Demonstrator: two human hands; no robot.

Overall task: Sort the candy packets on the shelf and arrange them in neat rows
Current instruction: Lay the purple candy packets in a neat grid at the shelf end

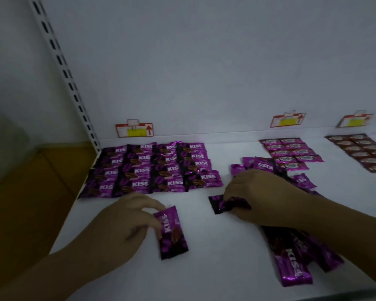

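Purple KISS candy packets lie in neat rows at the shelf's back left. My left hand pinches one purple KISS packet on the shelf in front of those rows. To the right, my right hand grips another purple packet by its end. A loose heap of purple packets lies under and around my right forearm, with a few more behind the hand.
The white shelf has a slotted upright at its left rear. Brown packets lie in two arranged groups at the back right and far right. Three price tags hang on the back wall.
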